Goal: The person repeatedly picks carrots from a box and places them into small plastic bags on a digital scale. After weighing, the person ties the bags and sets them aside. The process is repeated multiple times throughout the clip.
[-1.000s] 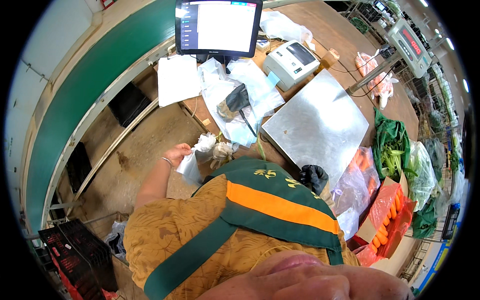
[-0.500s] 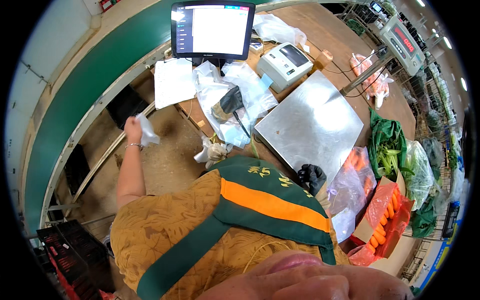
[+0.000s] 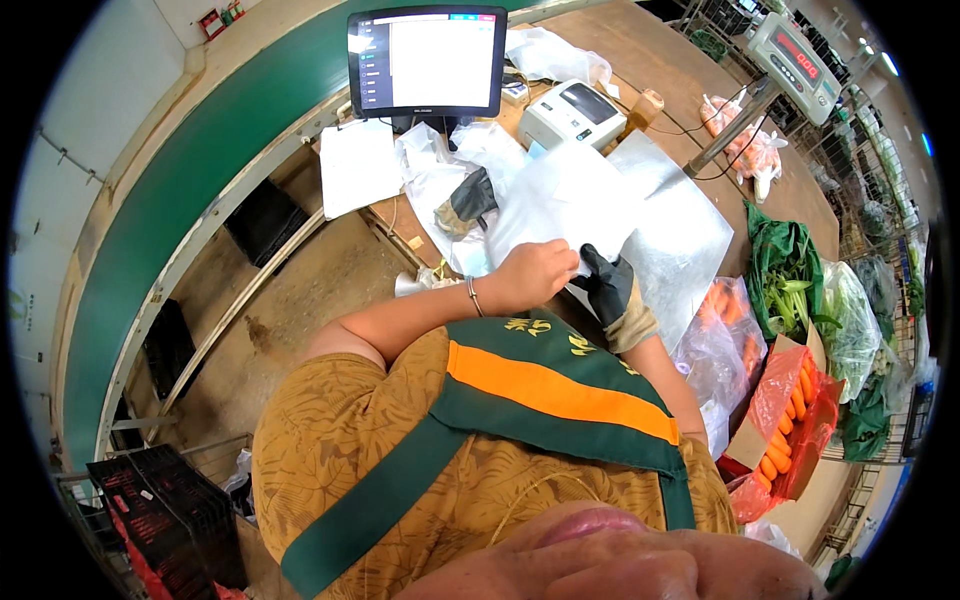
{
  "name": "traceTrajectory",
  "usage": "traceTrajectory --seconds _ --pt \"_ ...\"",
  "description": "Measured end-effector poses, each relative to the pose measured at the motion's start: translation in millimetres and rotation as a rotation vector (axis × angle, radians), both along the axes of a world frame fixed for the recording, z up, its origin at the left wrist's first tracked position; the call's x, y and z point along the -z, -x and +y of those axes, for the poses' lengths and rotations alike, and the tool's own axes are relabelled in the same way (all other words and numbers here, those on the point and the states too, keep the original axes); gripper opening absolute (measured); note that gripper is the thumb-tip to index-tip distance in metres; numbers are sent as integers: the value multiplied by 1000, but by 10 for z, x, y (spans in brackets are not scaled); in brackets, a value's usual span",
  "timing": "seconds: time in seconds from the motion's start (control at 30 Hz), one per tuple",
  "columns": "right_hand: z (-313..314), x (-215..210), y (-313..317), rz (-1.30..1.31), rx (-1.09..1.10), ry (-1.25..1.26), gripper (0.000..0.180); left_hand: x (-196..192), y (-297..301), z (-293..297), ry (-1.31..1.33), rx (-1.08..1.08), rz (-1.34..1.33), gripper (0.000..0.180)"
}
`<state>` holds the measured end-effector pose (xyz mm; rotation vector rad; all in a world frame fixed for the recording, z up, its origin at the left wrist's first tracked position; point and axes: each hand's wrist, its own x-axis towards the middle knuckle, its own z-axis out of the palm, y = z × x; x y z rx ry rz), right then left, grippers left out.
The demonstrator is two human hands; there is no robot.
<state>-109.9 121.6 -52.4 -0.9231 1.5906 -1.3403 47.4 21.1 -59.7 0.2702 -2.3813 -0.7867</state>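
— How many gloves [image 3: 612, 290] and screens?
— Two black gloves: one worn at centre, one loose glove [image 3: 468, 198] upper centre. One monitor [image 3: 428, 62], top.
— Printers, scales?
— One label printer [image 3: 570, 112], one scale [image 3: 795, 52], upper right.

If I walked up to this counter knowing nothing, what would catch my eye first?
Probably the bare left hand and the black-gloved right hand, both gripping the edge of a clear, thin plastic bag spread over the shiny metal plate at centre. Behind glows a bright flat touchscreen monitor, and at the right edge lies a red bag of orange carrots.
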Motion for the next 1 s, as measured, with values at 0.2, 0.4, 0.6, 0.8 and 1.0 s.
traceTrajectory --seconds 0.2,0.4,0.6,0.8,1.0 --pt "242 235 161 -299 73 94 28 349 80 149 12 68 -80 19" --pt "293 219 213 -79 92 75 32 213 96 192 -171 -24 -54 21" --pt "200 -31 -11 -518 154 69 38 162 272 130 -553 117 -167 29" --pt "423 -212 290 -94 119 66 42 281 95 -430 -276 -276 68 20" --pt "1108 416 1908 -337 431 513 36 1056 -768 -2168 -249 -1049 -37 21"
